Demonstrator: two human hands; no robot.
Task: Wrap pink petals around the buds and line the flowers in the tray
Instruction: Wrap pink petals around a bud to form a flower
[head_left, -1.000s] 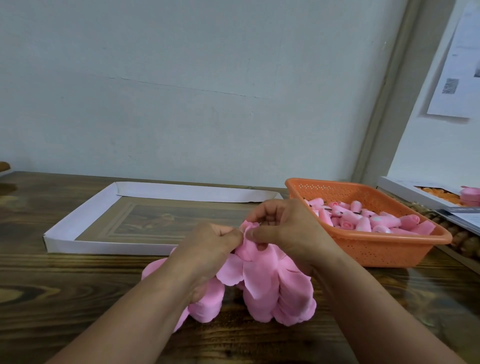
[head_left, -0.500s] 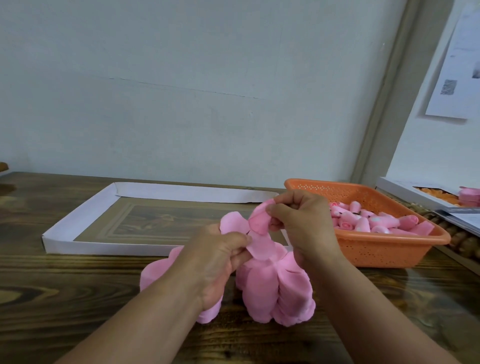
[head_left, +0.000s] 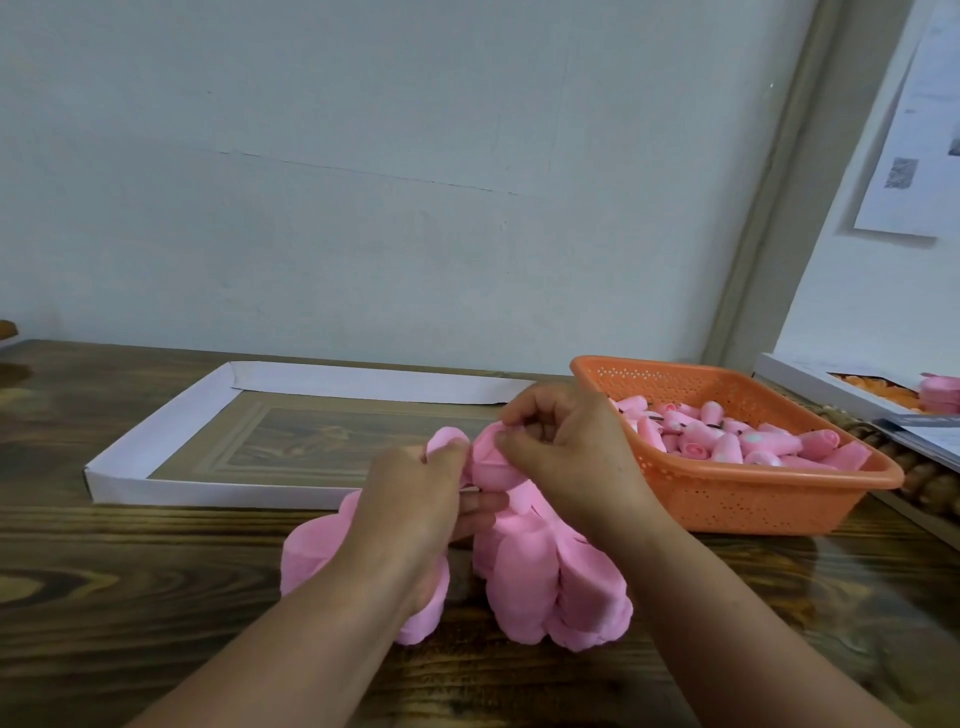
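Observation:
A pile of pink petal sheets lies on the wooden table in front of me. My left hand grips a bunch of these petals from above, thumb pinching one lobe. My right hand pinches a single pink petal that curls up between both hands; whether a bud sits inside it is hidden by the fingers. The white shallow tray lies behind the hands with no flowers in it. An orange perforated basket to the right holds several rolled pink buds.
The dark wooden table ends at a pale wall. At the far right a white box holds orange pieces, with a small pink stack on it. A paper sheet hangs on the right wall.
My right hand lifted one petal off the pile, then came back down toward the left hand. The left hand has shifted slightly right while keeping its hold on the petals.

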